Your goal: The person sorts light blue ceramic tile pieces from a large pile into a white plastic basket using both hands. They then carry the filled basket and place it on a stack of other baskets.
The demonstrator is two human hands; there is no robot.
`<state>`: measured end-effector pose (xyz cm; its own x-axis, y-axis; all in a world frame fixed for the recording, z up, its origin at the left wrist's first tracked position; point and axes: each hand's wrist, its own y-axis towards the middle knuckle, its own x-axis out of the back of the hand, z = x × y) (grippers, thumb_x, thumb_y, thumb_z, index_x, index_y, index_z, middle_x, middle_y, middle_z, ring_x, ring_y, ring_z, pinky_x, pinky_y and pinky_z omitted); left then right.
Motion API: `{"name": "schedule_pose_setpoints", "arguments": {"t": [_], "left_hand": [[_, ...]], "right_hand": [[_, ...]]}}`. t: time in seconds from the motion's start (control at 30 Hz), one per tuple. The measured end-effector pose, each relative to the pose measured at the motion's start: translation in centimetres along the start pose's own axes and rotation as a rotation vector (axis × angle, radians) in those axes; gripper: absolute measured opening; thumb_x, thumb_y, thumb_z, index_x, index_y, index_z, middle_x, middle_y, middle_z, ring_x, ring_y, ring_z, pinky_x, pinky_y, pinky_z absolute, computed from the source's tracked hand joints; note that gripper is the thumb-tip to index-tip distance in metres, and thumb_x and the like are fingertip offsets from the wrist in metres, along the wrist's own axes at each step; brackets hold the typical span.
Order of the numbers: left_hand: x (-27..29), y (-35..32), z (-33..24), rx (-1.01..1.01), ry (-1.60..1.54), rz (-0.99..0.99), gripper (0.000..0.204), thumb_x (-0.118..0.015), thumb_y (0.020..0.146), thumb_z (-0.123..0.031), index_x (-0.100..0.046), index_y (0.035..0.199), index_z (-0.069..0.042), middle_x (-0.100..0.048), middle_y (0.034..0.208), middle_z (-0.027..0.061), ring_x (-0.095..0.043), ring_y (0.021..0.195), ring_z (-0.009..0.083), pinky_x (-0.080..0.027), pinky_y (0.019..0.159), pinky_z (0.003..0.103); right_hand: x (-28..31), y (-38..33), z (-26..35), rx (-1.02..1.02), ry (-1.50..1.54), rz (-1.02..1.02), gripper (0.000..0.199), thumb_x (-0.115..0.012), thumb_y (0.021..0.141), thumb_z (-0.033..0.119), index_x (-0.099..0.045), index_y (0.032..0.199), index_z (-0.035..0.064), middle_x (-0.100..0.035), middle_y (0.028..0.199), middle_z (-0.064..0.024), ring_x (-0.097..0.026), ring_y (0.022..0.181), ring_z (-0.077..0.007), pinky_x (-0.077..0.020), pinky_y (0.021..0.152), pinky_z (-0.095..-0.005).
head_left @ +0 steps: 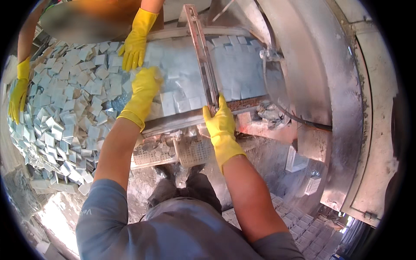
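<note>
My left hand (146, 90), in a yellow rubber glove, reaches over the near left part of a wet bed of pale square tiles (183, 105). Motion blurs its fingers, so whether they hold a tile is unclear. My right hand (222, 125), gloved alike, is at the near end of a long slotted metal bar (200, 52) that crosses the bed. Thumb and fingers sit on either side of that end. Opposite, a co-worker's gloved hand (135, 45) points down onto the tiles, close to my left fingers. The co-worker's other glove (18, 93) hangs at the far left.
A large heap of loose tiles (71, 102) fills the left. Rusty, stained metal edging (249, 104) runs along the bed's near side. To the right stands a big curved metal housing (336, 86), with a dark hose (303, 122) beside it. Below the bed is a perforated tray (195, 151).
</note>
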<state>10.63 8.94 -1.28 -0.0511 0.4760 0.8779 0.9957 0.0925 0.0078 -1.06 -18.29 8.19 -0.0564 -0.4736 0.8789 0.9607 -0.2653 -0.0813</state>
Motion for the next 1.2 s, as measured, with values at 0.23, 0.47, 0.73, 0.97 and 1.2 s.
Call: {"name": "schedule_pose_setpoints", "arguments": {"t": [0.23, 0.47, 0.73, 0.97, 1.2], "left_hand": [[-1.2, -1.5, 0.3, 0.080, -0.094, -0.066, 0.071, -0.087, 0.088, -0.028, -0.061, 0.152, -0.010, -0.074, 0.114, 0.0222, -0.071, 0.108, 0.0430, -0.057, 0.094, 0.053], [-4.0, -5.5, 5.2, -0.175, -0.093, -0.199, 0.044, -0.077, 0.094, -0.018, -0.071, 0.135, -0.005, -0.076, 0.109, 0.0233, -0.072, 0.103, 0.0437, -0.058, 0.087, 0.051], [-2.4, -2.9, 2.9, -0.150, -0.078, -0.091, 0.035, -0.069, 0.091, -0.007, -0.070, 0.126, -0.009, -0.075, 0.104, 0.0210, -0.072, 0.101, 0.0461, -0.058, 0.085, 0.054], [2.9, -5.0, 1.0, -0.217, 0.253, 0.345, 0.045, -0.061, 0.099, -0.008, -0.067, 0.144, -0.013, -0.068, 0.131, 0.0214, -0.068, 0.122, 0.0433, -0.057, 0.099, 0.050], [4.5, -3.9, 1.6, -0.333, 0.153, 0.331, 0.041, -0.065, 0.098, -0.009, -0.068, 0.139, -0.013, -0.070, 0.126, 0.0222, -0.068, 0.115, 0.0464, -0.056, 0.096, 0.053]], "right_hand": [[-1.0, 0.4, -1.5, 0.027, -0.013, -0.022, 0.074, -0.081, 0.092, 0.043, -0.056, 0.154, 0.0090, -0.078, 0.105, -0.0200, -0.075, 0.098, -0.0448, -0.0593, 0.085, -0.0542], [-1.1, 0.8, -1.0, -0.010, -0.032, 0.066, 0.077, -0.080, 0.093, 0.044, -0.054, 0.157, 0.0099, -0.078, 0.108, -0.0193, -0.075, 0.099, -0.0425, -0.0598, 0.086, -0.0529], [0.0, 0.6, -0.5, 0.015, 0.009, 0.072, 0.076, -0.080, 0.095, 0.039, -0.052, 0.156, 0.0044, -0.078, 0.113, -0.0221, -0.075, 0.105, -0.0436, -0.0603, 0.091, -0.0508], [0.3, 0.9, -0.2, -0.014, 0.024, 0.101, 0.076, -0.080, 0.094, 0.040, -0.052, 0.157, 0.0070, -0.078, 0.109, -0.0198, -0.076, 0.102, -0.0416, -0.0610, 0.088, -0.0509], [-0.6, 1.0, -1.0, -0.020, -0.004, 0.097, 0.077, -0.080, 0.094, 0.043, -0.052, 0.157, 0.0090, -0.078, 0.111, -0.0200, -0.076, 0.104, -0.0416, -0.0607, 0.088, -0.0518]]}}
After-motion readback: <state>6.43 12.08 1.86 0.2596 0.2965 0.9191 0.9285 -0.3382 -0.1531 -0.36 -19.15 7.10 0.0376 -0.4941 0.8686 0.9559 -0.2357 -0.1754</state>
